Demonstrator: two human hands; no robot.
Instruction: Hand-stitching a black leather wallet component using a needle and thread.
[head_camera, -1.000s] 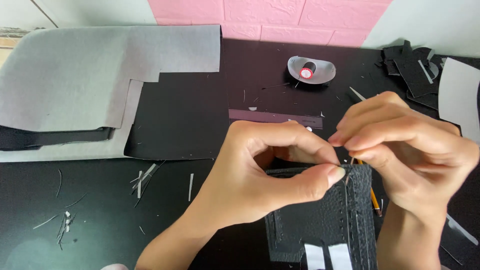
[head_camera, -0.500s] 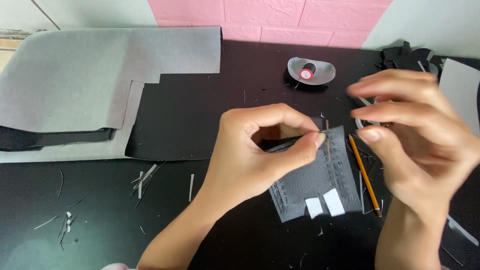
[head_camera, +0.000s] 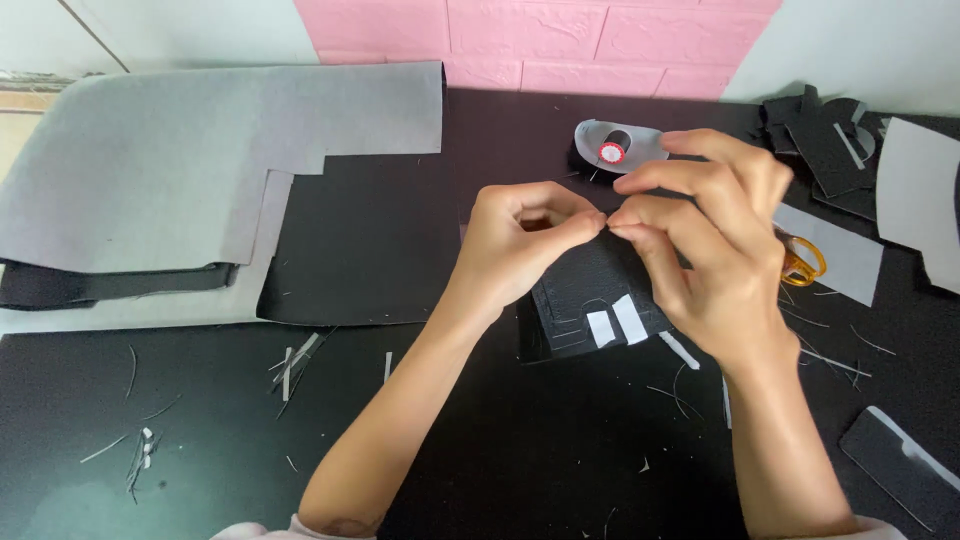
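Left hand (head_camera: 525, 240) and right hand (head_camera: 705, 235), grips pinched together at the top edge of black piece (head_camera: 595, 300), held just above tabletop (head_camera: 450, 450). Best keep pinch tight, edge level.

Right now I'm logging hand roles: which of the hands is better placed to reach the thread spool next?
Probably the right hand. The thread spool lies just beyond its raised fingers, while the left hand pinches the black leather piece and sits farther away.

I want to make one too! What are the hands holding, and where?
Both the left hand and the right hand pinch the top edge of a dark stitched leather-like piece with fingertips.
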